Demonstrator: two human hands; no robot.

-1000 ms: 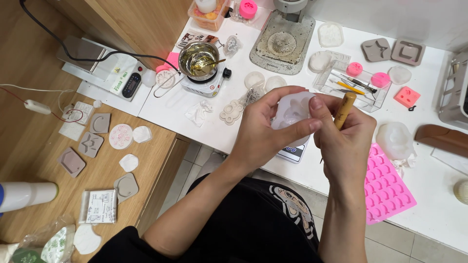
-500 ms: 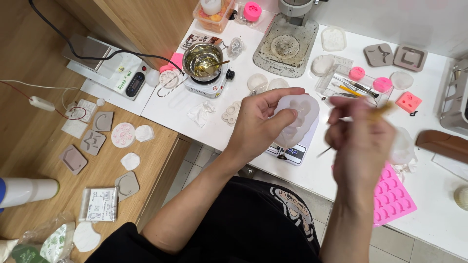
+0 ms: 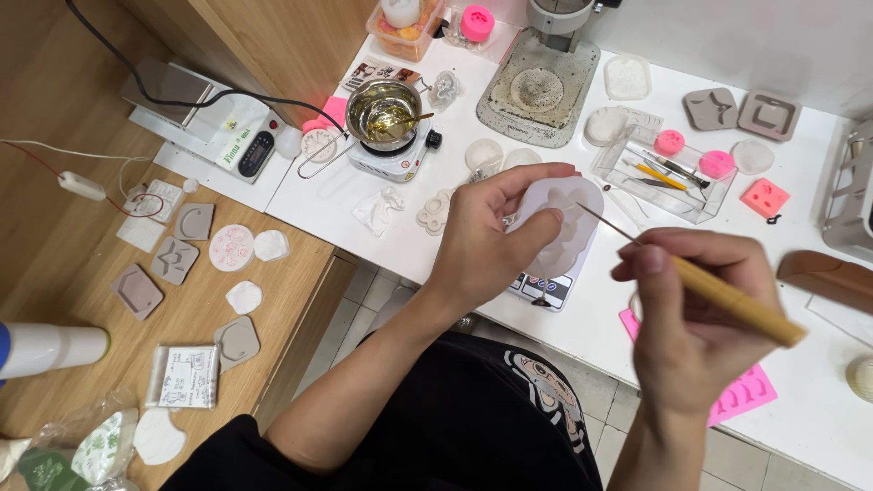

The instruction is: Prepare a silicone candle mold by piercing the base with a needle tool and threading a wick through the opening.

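Up over the white bench (image 3: 582,314) edge: left hand (image 3: 486,241) clamped around translucent white silicone mould (image 3: 566,227); right hand (image 3: 696,323) pinching wooden-handled needle tool (image 3: 691,277), tip just beside mould rim, clear air between.

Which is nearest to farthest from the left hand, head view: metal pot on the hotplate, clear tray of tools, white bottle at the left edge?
From the left hand:
1. Metal pot, up and to the left on the hotplate.
2. Clear tray of tools, to the right on the white table.
3. White bottle, far left on the wooden table.
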